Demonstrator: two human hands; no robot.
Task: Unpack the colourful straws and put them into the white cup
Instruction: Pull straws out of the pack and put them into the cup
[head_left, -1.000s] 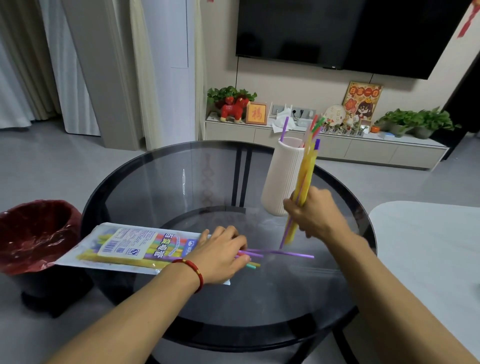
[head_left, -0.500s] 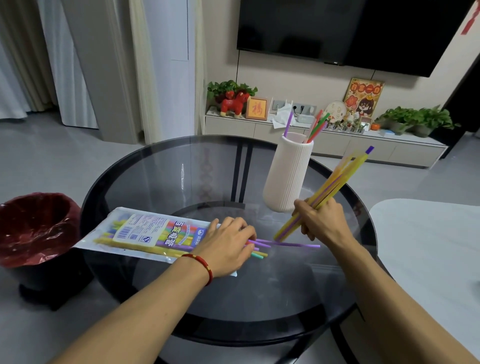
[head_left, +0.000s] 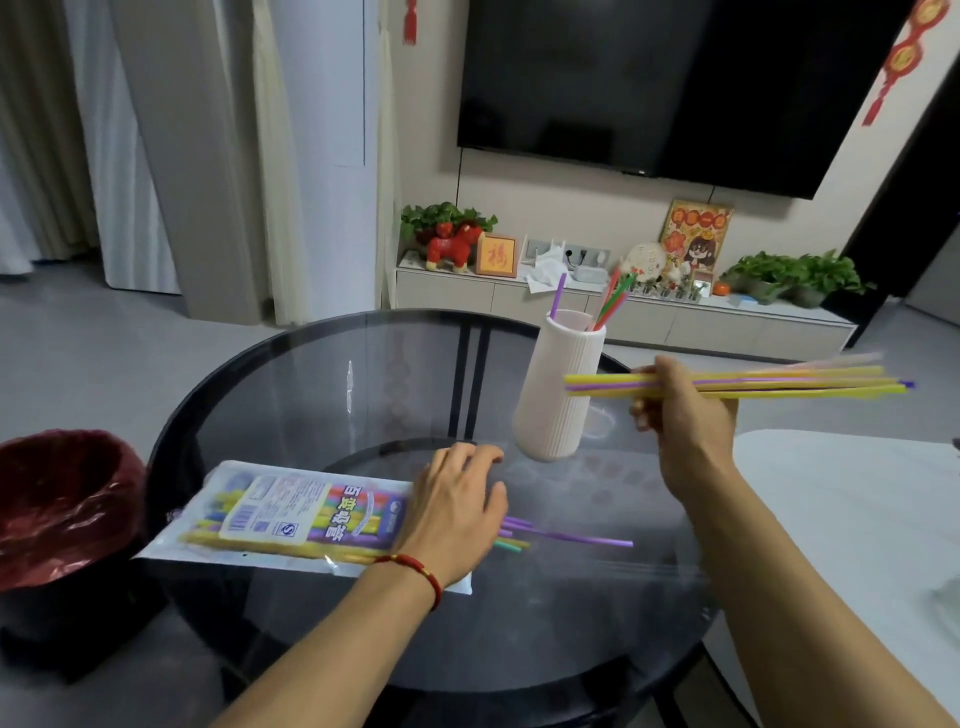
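Here we grip a bundle of yellow and purple straws (head_left: 737, 384) level in our right hand (head_left: 680, 415), beside the white ribbed cup (head_left: 558, 395); next we should tip them upright into its mouth, while our left hand (head_left: 457, 514) presses flat on the straw packet (head_left: 291, 514).

Yellow-purple straws (head_left: 779, 384) held level, white cup (head_left: 558, 389) upright

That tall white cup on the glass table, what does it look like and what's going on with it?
The white cup is tall, with fine vertical ribs and a matte look like ceramic or plastic. It narrows toward an open mouth and appears tilted in this wide-angle view. It stands on the round glass table, toward the far side. A few straws, purple, red and green, already stick out of its top. The right hand holds a bunch of yellow and purple straws level beside it; neither hand touches the cup.
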